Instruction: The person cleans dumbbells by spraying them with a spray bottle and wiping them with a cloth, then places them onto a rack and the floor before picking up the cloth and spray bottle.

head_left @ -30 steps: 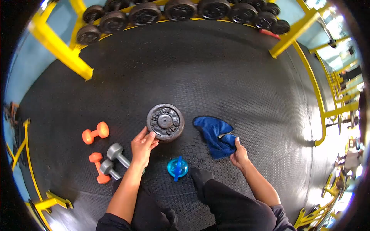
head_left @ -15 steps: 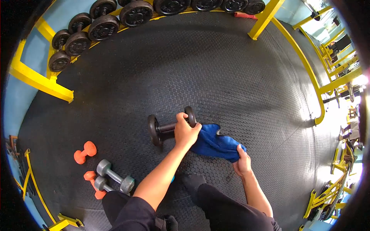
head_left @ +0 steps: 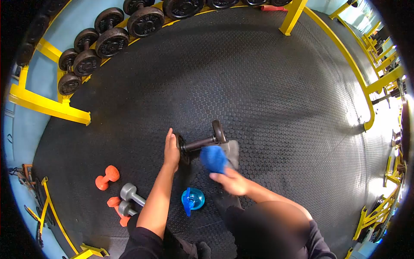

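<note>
A black dumbbell (head_left: 199, 144) lies on the rubber floor in front of me. My left hand (head_left: 171, 152) rests against its left end plate, fingers stretched and pressed together along the outer face. In my right hand (head_left: 233, 180) is a bunched blue cloth (head_left: 213, 159), held just below the handle near the right plate; motion blurs it, so I cannot tell whether it touches the metal. A grey piece (head_left: 233, 153) shows beside the cloth, perhaps part of it. Between my forearms stands a translucent blue bottle (head_left: 196, 198) with a blue trigger-like top.
To the left lie orange dumbbells (head_left: 107, 177) and grey dumbbells (head_left: 132, 193). Ahead, a yellow rack (head_left: 51, 108) carries several black dumbbells (head_left: 112, 42). Another yellow frame (head_left: 340, 47) curves along the right. My knee (head_left: 276, 224) is close below the right forearm.
My left hand has shifted from the dumbbell's right end to its left plate. My right hand has brought the cloth left, bunched up, toward the handle. The blue bottle has come into fuller view.
</note>
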`<state>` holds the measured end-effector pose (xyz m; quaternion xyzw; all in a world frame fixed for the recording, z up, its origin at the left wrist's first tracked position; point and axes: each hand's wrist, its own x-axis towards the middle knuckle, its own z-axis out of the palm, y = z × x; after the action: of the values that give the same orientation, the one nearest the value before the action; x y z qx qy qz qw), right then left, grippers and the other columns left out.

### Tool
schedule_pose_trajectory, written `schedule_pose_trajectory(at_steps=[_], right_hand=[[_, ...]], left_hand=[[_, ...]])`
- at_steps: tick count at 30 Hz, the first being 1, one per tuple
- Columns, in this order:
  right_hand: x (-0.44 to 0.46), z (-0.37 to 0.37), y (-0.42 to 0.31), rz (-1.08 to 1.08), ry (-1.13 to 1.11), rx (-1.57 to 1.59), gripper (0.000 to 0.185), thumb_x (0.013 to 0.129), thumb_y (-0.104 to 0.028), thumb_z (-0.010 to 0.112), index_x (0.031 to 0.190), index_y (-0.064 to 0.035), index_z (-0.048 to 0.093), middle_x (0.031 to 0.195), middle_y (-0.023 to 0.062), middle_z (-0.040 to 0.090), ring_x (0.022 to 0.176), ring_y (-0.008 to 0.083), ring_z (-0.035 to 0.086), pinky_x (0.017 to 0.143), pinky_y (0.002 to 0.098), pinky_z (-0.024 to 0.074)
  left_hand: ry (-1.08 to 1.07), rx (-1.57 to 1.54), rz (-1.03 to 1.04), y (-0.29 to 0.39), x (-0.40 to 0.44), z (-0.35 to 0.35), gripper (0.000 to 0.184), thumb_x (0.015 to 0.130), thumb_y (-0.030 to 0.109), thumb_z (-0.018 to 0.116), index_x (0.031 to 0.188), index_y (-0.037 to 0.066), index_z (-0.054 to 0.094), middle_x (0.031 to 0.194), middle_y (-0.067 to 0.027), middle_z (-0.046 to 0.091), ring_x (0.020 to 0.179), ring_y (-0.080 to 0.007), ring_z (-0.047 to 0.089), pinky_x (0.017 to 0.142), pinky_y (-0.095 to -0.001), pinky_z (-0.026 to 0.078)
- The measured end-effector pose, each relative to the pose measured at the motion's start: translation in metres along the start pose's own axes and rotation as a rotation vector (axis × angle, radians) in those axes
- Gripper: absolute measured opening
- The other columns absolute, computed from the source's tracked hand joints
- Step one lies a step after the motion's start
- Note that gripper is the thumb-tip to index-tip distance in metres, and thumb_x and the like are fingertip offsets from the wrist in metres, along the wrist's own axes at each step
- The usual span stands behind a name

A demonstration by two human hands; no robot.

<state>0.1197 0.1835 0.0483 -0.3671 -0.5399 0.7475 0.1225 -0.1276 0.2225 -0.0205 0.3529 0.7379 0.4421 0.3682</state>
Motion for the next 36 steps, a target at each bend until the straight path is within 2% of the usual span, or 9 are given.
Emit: schedule_pose_trajectory(at_steps=[6, 8, 11, 14, 17, 23, 27, 32, 36], right_hand=[[0.152, 0.053, 0.011, -0.078, 0.112, 0.045, 0.059, 0.097, -0.037, 0.043, 0.131, 0.0114, 0.041, 0.126, 0.0260, 0.052, 0.119, 0.0299, 0.050, 0.104, 0.0370, 0.0369], [0.166, 0.058, -0.004, 0.097, 0.198, 0.297, 0.055, 0.096, -0.038, 0.047, 0.122, 0.0106, 0.051, 0.109, 0.0216, 0.062, 0.104, 0.0251, 0.058, 0.092, 0.0345, 0.0458], [0.196, 0.033, -0.022, 0.233, 0.216, 0.404, 0.053, 0.092, -0.033, 0.047, 0.126, 0.0075, 0.052, 0.125, 0.0253, 0.058, 0.113, 0.0390, 0.057, 0.094, 0.0404, 0.0445], [0.234, 0.022, -0.012, 0.471, 0.346, 0.551, 0.048, 0.095, -0.034, 0.047, 0.114, 0.0085, 0.058, 0.115, 0.0266, 0.060, 0.104, 0.0305, 0.058, 0.090, 0.0484, 0.0448], [0.232, 0.042, -0.002, 0.297, 0.349, 0.208, 0.050, 0.095, -0.035, 0.046, 0.117, 0.0090, 0.056, 0.114, 0.0253, 0.061, 0.103, 0.0291, 0.058, 0.091, 0.0459, 0.0453], [0.159, 0.083, 0.034, -0.145, 0.427, 0.349, 0.044, 0.095, -0.033, 0.048, 0.110, 0.0076, 0.054, 0.101, 0.0208, 0.063, 0.101, 0.0261, 0.058, 0.091, 0.0376, 0.0438], [0.106, 0.088, 0.071, -0.067, 0.407, 0.338, 0.027, 0.095, -0.027, 0.051, 0.096, -0.0011, 0.058, 0.088, 0.0050, 0.056, 0.087, 0.0160, 0.049, 0.082, 0.0316, 0.0407], [0.111, 0.112, 0.078, -0.044, 0.795, 0.278, 0.029, 0.090, -0.024, 0.055, 0.075, 0.0004, 0.054, 0.066, 0.0073, 0.050, 0.068, 0.0190, 0.046, 0.067, 0.0382, 0.0403], [0.110, 0.109, 0.074, 0.136, 0.777, 0.462, 0.026, 0.086, -0.027, 0.057, 0.085, -0.0018, 0.057, 0.083, 0.0081, 0.056, 0.076, 0.0197, 0.049, 0.071, 0.0346, 0.0414]], left_hand=[[-0.142, -0.416, -0.035, -0.008, -0.033, 0.002, 0.051, 0.106, 0.035, 0.034, 0.148, 0.007, 0.037, 0.150, -0.0105, 0.039, 0.133, -0.0228, 0.042, 0.112, -0.0358, 0.031], [-0.085, -0.287, 0.011, -0.014, -0.037, 0.003, 0.054, 0.105, 0.036, 0.033, 0.148, 0.002, 0.035, 0.153, -0.0123, 0.034, 0.135, -0.0245, 0.040, 0.113, -0.0361, 0.030], [-0.042, -0.219, 0.052, -0.020, -0.037, 0.005, 0.054, 0.106, 0.035, 0.031, 0.148, 0.003, 0.033, 0.151, -0.0130, 0.036, 0.135, -0.0245, 0.040, 0.113, -0.0365, 0.030], [-0.055, -0.237, 0.075, -0.026, -0.039, 0.006, 0.054, 0.106, 0.035, 0.029, 0.149, 0.003, 0.030, 0.149, -0.0138, 0.037, 0.134, -0.0245, 0.040, 0.113, -0.0369, 0.031], [-0.113, -0.292, 0.070, -0.034, -0.034, 0.003, 0.054, 0.107, 0.035, 0.027, 0.150, 0.003, 0.028, 0.147, -0.0145, 0.039, 0.134, -0.0246, 0.040, 0.113, -0.0373, 0.031], [-0.133, -0.294, -0.170, -0.003, -0.004, -0.001, 0.050, 0.107, 0.035, 0.030, 0.147, 0.007, 0.038, 0.145, -0.0131, 0.043, 0.132, -0.0237, 0.042, 0.111, -0.0378, 0.032], [-0.146, -0.279, -0.191, -0.002, 0.011, -0.001, 0.049, 0.107, 0.035, 0.031, 0.147, 0.007, 0.037, 0.145, -0.0140, 0.042, 0.133, -0.0242, 0.041, 0.112, -0.0380, 0.032], [-0.117, -0.266, -0.165, -0.004, 0.007, 0.001, 0.049, 0.107, 0.034, 0.032, 0.148, 0.007, 0.036, 0.146, -0.0150, 0.041, 0.134, -0.0250, 0.040, 0.112, -0.0382, 0.031], [-0.097, -0.265, -0.139, -0.006, -0.003, 0.001, 0.050, 0.106, 0.034, 0.033, 0.148, 0.008, 0.035, 0.147, -0.0158, 0.040, 0.134, -0.0255, 0.039, 0.113, -0.0383, 0.030]])
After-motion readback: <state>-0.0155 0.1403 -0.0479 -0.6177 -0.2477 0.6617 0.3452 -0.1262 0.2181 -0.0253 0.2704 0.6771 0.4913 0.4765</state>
